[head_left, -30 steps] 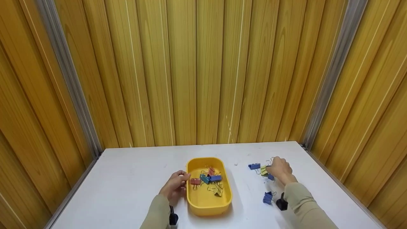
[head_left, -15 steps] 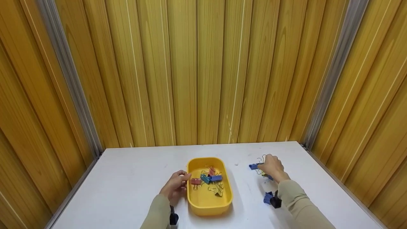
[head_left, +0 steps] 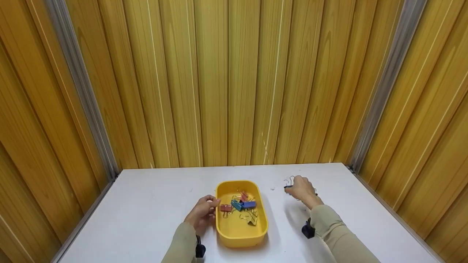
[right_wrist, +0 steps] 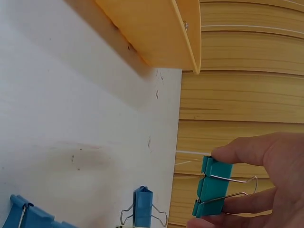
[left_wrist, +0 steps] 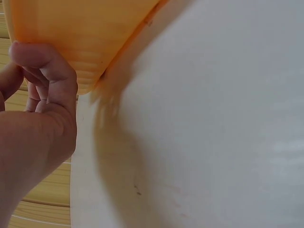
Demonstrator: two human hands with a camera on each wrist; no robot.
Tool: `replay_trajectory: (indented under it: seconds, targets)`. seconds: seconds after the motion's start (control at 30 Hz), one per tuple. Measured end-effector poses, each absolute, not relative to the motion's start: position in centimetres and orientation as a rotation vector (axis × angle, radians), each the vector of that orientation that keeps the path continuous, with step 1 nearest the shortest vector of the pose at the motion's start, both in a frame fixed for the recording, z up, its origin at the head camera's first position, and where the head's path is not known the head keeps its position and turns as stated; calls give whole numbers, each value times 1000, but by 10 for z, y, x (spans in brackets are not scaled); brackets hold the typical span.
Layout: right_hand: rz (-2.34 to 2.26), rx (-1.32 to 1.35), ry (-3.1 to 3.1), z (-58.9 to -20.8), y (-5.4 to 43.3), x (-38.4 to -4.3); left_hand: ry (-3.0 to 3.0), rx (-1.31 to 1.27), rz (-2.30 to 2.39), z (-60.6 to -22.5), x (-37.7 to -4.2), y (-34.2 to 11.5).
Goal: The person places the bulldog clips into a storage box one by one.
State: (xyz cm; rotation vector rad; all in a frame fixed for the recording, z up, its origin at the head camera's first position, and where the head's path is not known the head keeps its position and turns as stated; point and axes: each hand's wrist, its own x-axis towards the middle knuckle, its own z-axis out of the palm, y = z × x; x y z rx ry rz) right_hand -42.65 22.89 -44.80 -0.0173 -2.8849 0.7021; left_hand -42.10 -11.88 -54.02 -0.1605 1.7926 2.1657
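My left hand (head_left: 202, 210) grips the left rim of a yellow plastic bin (head_left: 237, 233), its curled fingers against the outer wall in the left wrist view. Inside lie several binder clips: a dark red one (head_left: 225, 208), a lighter red one (head_left: 244, 196), a teal one (head_left: 236, 205), a blue one (head_left: 249, 204) and a yellow one (head_left: 252, 218). To the bin's right, my right hand (head_left: 302, 190) pinches another teal binder clip (right_wrist: 213, 186) between thumb and fingers, wire handles pointing toward the palm in the right wrist view.
Blue binder clips (right_wrist: 142, 207) stand on the white table (head_left: 153, 212) under the right hand, mostly hidden in the head view by that hand and wrist. Wood-patterned panels (head_left: 241, 91) wall off the back and sides. A black wrist camera (head_left: 308, 230) sits below the right wrist.
My right hand has moved left from the loose clips toward the bin, carrying the teal binder clip. The left hand and the bin have stayed in place.
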Motion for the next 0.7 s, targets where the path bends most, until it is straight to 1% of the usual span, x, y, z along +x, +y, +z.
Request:
replay_trajectory:
  seconds: [0.27,0.7]
  targets:
    - [708,-21,-2882,-443,207,-431,1819,-200,2146,-539,-422,-119]
    - [691,68,-2849,-438,177,-434,1784,-224,2176,-541,-421,-118]
